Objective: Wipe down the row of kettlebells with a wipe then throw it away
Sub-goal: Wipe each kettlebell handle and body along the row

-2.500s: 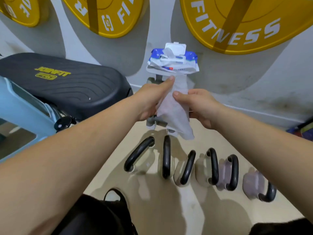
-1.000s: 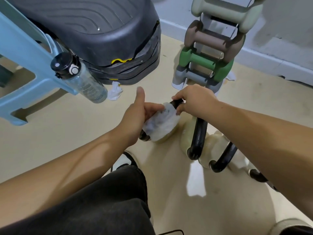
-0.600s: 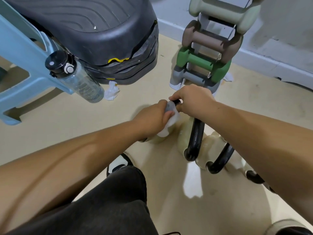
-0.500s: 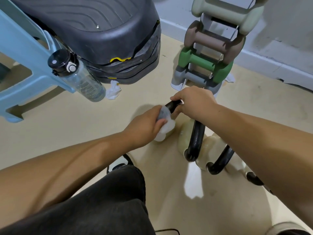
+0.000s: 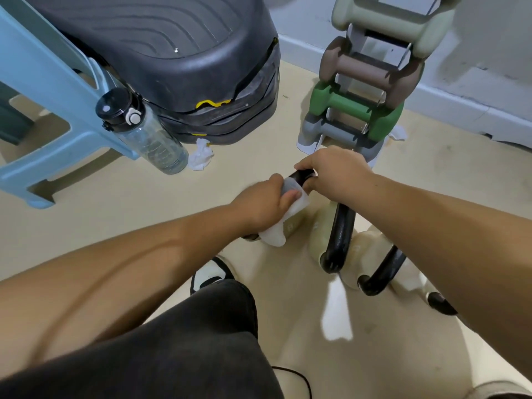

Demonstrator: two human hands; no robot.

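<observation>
A row of pale kettlebells with black handles runs across the floor from the middle to the lower right. The leftmost kettlebell [image 5: 293, 223] is mostly hidden under my hands. My left hand [image 5: 263, 207] presses a white wipe [image 5: 276, 234] around its black handle. My right hand [image 5: 335, 172] grips the far end of the same handle [image 5: 302, 176]. The second kettlebell [image 5: 339, 231] and the third kettlebell [image 5: 383, 272] stand just to the right, untouched; my right forearm covers the rest of the row.
A dumbbell rack [image 5: 371, 79] stands right behind my hands. A black step platform [image 5: 161, 53], a blue plastic stool [image 5: 54, 116] and a clear water bottle [image 5: 149, 136] are at the left, with a crumpled tissue [image 5: 201, 154] on the floor. My knee [image 5: 178, 341] fills the bottom.
Earlier I pulled the wipe from a pack up on the rack, then crouched to the leftmost kettlebell. Over the last second my left hand has slid the wipe along its handle; my right hand has stayed put.
</observation>
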